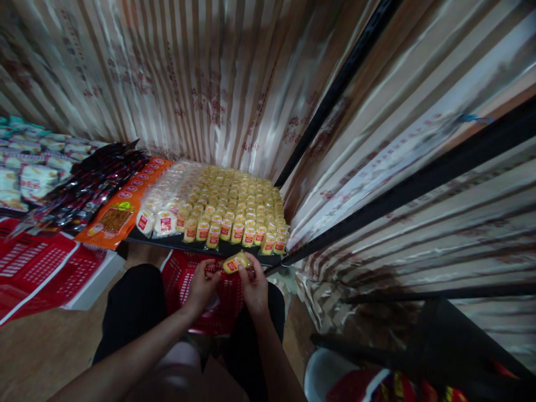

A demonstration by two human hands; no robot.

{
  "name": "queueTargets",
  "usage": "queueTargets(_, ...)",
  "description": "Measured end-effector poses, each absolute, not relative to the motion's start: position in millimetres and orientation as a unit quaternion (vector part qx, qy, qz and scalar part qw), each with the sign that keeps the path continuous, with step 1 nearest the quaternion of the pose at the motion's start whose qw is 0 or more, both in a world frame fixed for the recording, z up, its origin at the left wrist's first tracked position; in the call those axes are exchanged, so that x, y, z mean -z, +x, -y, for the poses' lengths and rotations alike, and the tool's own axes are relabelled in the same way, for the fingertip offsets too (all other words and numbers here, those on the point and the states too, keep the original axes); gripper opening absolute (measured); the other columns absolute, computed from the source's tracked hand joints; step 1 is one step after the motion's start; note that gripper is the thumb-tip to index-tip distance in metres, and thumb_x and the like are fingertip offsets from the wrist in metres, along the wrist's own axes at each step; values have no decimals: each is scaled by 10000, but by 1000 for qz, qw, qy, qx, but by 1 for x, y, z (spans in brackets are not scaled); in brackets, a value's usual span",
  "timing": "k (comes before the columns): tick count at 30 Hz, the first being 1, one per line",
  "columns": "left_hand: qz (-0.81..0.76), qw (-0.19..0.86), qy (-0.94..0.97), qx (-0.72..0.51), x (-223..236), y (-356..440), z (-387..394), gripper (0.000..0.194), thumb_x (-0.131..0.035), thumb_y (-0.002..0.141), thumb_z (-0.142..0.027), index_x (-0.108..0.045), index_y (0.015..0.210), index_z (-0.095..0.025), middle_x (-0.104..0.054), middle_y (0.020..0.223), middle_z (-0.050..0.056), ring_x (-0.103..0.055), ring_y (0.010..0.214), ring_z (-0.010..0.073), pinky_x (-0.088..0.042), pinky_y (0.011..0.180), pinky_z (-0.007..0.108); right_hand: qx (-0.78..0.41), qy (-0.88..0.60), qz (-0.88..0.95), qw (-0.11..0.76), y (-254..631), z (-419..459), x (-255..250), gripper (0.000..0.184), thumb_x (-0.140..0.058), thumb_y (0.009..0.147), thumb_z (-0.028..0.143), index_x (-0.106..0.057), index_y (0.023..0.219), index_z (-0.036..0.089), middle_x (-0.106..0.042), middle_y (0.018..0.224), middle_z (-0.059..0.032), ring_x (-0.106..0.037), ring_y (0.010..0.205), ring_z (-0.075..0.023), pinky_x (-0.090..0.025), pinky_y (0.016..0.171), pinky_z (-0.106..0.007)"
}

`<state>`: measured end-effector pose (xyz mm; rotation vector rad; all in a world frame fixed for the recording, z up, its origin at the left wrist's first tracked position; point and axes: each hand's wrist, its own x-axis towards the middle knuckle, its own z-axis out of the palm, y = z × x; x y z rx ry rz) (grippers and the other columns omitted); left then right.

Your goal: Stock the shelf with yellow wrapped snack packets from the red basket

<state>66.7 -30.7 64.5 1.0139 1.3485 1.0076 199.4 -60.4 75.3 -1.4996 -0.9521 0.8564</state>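
Note:
A small yellow cake in a clear wrapper with a red and white label [235, 262] is held over the basket's far side. My right hand [255, 287] grips it from the right, thumb on the near face. My left hand [203, 287] is beside its left end, fingers curled in toward the thumb; whether they pinch the wrapper's edge is not clear. Just beyond, rows of similar wrapped yellow cakes [234, 209] stand upright on a black shelf [167, 243]. A red plastic basket [228, 321] sits below my hands, between my knees.
Left of the cakes are white wrapped packets [165, 223], an orange bag [119, 215], dark shiny packets [92, 181] and white bags [39, 181]. Another red basket [33, 268] stands at left. Black metal bars [377, 209] cross striped sheeting at right. A pale tub [324, 371] is lower right.

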Motion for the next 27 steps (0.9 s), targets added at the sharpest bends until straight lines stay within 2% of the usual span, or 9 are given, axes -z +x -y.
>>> queueTargets(4, -526, 399, 606, -444, -66, 65, 29, 182, -504, 751, -198, -581, 915, -184, -561, 906, 46, -569, 765, 152, -507, 662, 298, -229, -662, 524, 484, 208, 44, -90, 340, -491, 817, 277, -579, 1139, 216, -600, 1118, -81, -632, 777, -145, -526, 733, -285)
queueTargets(8, -527, 310, 644, -460, -66, 65, 22, 207, -447, 782, -152, -570, 946, -176, -519, 952, 70, -548, 869, 172, -508, 758, 337, -144, -664, 597, 426, 207, 24, -98, 348, -456, 826, 224, -578, 1151, 205, -602, 1069, -91, -589, 905, -182, -495, 816, -325)
queueTargets(12, -537, 281, 661, -443, -65, 61, 9, 257, -443, 784, -115, -563, 1002, -178, -471, 1029, 75, -533, 936, 171, -488, 859, 370, -105, -661, 627, 398, 205, 8, -100, 390, -431, 835, 204, -522, 1214, 199, -599, 1113, -94, -538, 1023, -211, -431, 917, -388)
queueTargets(16, -551, 246, 667, -438, -59, 56, -3, 277, -453, 782, -105, -561, 1026, -179, -456, 1058, 78, -511, 1014, 192, -454, 926, 414, -107, -664, 612, 416, 203, -2, -96, 396, -433, 833, 213, -495, 1222, 177, -588, 1154, -107, -548, 1017, -205, -448, 892, -368)
queueTargets(19, -554, 244, 657, -449, -53, 56, -9, 276, -452, 794, -115, -549, 1046, -174, -455, 1058, 81, -525, 996, 189, -478, 895, 406, -122, -668, 601, 423, 203, -3, -91, 392, -445, 830, 230, -502, 1214, 176, -592, 1158, -107, -565, 984, -200, -465, 862, -358)
queueTargets(23, -545, 273, 652, -451, -46, 62, -13, 287, -433, 812, -110, -524, 1075, -176, -455, 1063, 75, -563, 888, 144, -511, 841, 356, -143, -675, 588, 422, 203, 0, -86, 384, -436, 836, 242, -515, 1203, 163, -580, 1178, -116, -583, 941, -189, -484, 828, -347)
queueTargets(27, -551, 253, 647, -463, -41, 68, -18, 318, -432, 809, -99, -509, 1109, -171, -452, 1066, 80, -564, 899, 149, -506, 852, 363, -153, -681, 566, 438, 203, 1, -84, 373, -439, 836, 264, -531, 1181, 156, -592, 1144, -117, -594, 889, -179, -507, 767, -330)
